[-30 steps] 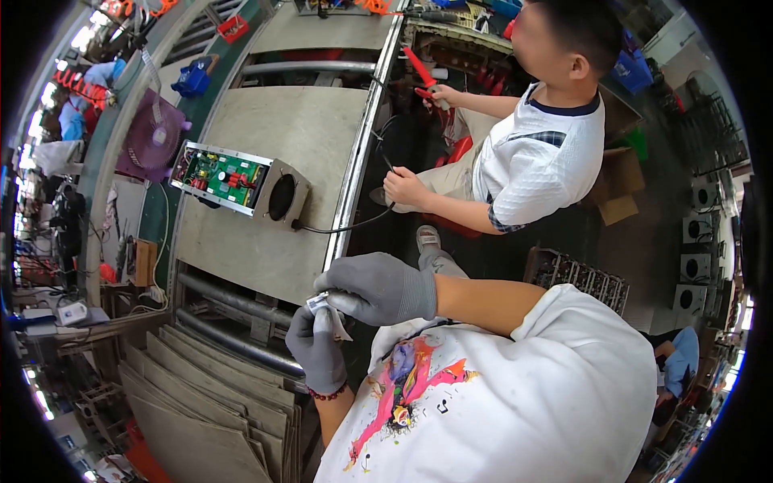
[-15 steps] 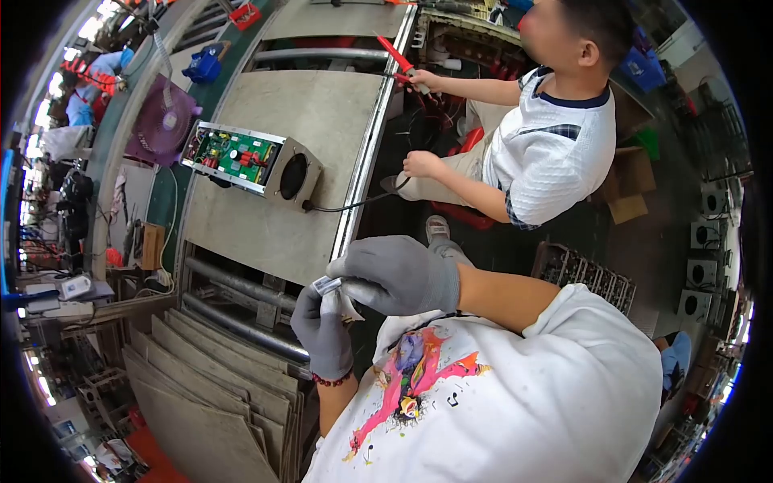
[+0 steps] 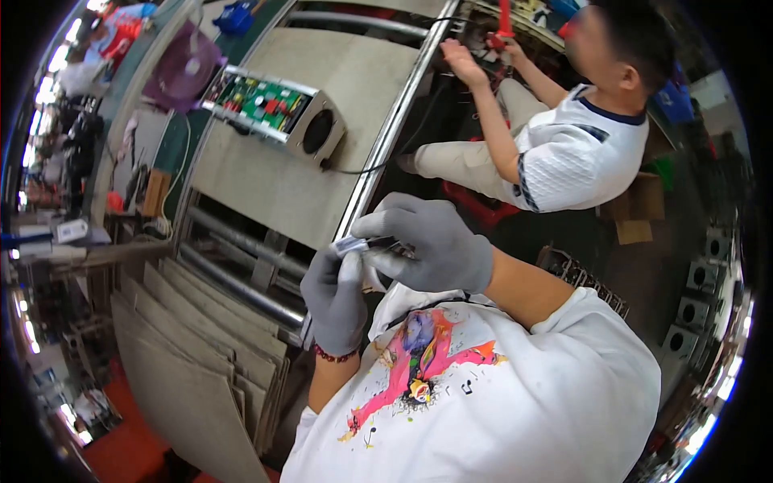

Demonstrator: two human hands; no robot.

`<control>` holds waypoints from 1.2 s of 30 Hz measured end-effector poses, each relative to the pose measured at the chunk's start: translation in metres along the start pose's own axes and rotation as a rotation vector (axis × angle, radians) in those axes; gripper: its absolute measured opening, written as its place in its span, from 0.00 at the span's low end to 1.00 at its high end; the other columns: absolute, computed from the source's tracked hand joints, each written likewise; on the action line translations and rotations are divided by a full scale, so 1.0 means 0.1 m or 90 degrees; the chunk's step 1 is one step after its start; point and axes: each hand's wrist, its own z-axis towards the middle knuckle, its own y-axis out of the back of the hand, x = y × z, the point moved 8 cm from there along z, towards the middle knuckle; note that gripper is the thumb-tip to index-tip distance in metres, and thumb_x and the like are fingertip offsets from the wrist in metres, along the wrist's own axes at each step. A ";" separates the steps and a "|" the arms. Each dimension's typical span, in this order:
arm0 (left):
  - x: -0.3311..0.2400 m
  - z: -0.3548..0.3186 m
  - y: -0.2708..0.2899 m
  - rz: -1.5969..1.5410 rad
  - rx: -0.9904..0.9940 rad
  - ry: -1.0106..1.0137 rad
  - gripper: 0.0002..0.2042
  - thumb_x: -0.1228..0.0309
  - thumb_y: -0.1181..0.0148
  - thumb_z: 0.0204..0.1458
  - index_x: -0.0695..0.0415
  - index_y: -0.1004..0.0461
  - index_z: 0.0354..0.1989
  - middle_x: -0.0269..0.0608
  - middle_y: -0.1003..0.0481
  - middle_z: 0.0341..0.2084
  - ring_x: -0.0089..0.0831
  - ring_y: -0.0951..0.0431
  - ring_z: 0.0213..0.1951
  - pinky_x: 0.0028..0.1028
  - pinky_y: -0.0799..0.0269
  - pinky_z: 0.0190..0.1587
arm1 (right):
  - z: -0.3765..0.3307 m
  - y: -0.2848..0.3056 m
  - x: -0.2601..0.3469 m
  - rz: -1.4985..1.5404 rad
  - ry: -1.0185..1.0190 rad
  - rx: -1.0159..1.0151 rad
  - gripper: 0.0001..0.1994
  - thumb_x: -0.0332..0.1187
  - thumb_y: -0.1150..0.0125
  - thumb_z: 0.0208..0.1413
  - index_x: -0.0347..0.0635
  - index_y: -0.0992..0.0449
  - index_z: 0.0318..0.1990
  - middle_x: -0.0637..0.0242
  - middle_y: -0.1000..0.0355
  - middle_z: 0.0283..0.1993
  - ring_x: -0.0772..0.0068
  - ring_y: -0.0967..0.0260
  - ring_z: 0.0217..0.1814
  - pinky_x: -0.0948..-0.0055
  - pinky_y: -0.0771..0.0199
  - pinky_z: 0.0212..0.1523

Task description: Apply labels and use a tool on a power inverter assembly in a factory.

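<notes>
A small white label [image 3: 349,245] is pinched at its left end by the thumb and forefinger of the grey-gloved left hand [image 3: 336,302], and at its right end by the gloved right hand [image 3: 431,245]. Beyond the hands, to the left, an open-topped electronic unit [image 3: 279,117] is supported on a flat board [image 3: 282,193]. Thin panels [image 3: 173,346] are stacked left of the left hand.

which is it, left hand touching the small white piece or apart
Touching. The head view shows the gloved left hand gripping the small white piece between thumb and forefinger.
</notes>
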 end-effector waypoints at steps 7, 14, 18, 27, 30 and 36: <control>-0.09 -0.01 -0.02 -0.021 0.022 -0.009 0.09 0.73 0.47 0.56 0.67 0.29 0.41 0.37 0.25 0.32 0.19 0.28 0.34 0.20 0.32 0.38 | 0.10 -0.08 0.01 0.026 0.046 0.052 0.15 0.20 0.37 0.42 0.41 0.23 0.41 0.66 0.32 0.29 0.74 0.31 0.25 0.77 0.32 0.24; -0.22 -0.06 -0.03 0.053 0.024 -0.054 0.08 0.74 0.47 0.55 0.67 0.27 0.38 0.39 0.24 0.31 0.20 0.27 0.34 0.20 0.31 0.37 | 0.11 -0.05 0.03 0.052 0.041 0.086 0.12 0.20 0.39 0.42 0.39 0.23 0.38 0.66 0.34 0.26 0.75 0.35 0.23 0.78 0.36 0.23; -0.25 -0.10 -0.02 0.086 0.019 -0.063 0.08 0.74 0.45 0.55 0.67 0.26 0.37 0.38 0.24 0.29 0.20 0.27 0.32 0.20 0.31 0.35 | 0.09 -0.06 0.07 0.052 0.082 0.065 0.11 0.20 0.40 0.42 0.39 0.23 0.36 0.66 0.34 0.24 0.73 0.36 0.22 0.78 0.37 0.22; -0.33 -0.18 -0.01 0.143 0.016 -0.130 0.06 0.76 0.43 0.53 0.67 0.25 0.35 0.39 0.23 0.26 0.18 0.26 0.28 0.19 0.31 0.31 | 0.01 0.00 0.13 0.030 -0.001 0.037 0.12 0.25 0.38 0.42 0.42 0.25 0.38 0.65 0.32 0.25 0.70 0.33 0.23 0.74 0.34 0.24; -0.26 -0.19 0.04 0.087 -0.017 -0.051 0.10 0.71 0.42 0.54 0.66 0.26 0.38 0.39 0.23 0.29 0.21 0.25 0.30 0.21 0.28 0.34 | 0.05 0.19 0.23 0.006 0.031 0.009 0.13 0.28 0.39 0.45 0.43 0.26 0.41 0.64 0.31 0.29 0.64 0.30 0.29 0.68 0.30 0.29; -0.35 -0.20 -0.03 0.146 -0.022 -0.123 0.08 0.77 0.43 0.52 0.69 0.24 0.38 0.41 0.22 0.28 0.20 0.24 0.30 0.20 0.29 0.33 | 0.03 0.11 0.39 -0.310 0.182 0.140 0.14 0.33 0.40 0.45 0.45 0.27 0.42 0.69 0.30 0.31 0.68 0.30 0.32 0.70 0.32 0.28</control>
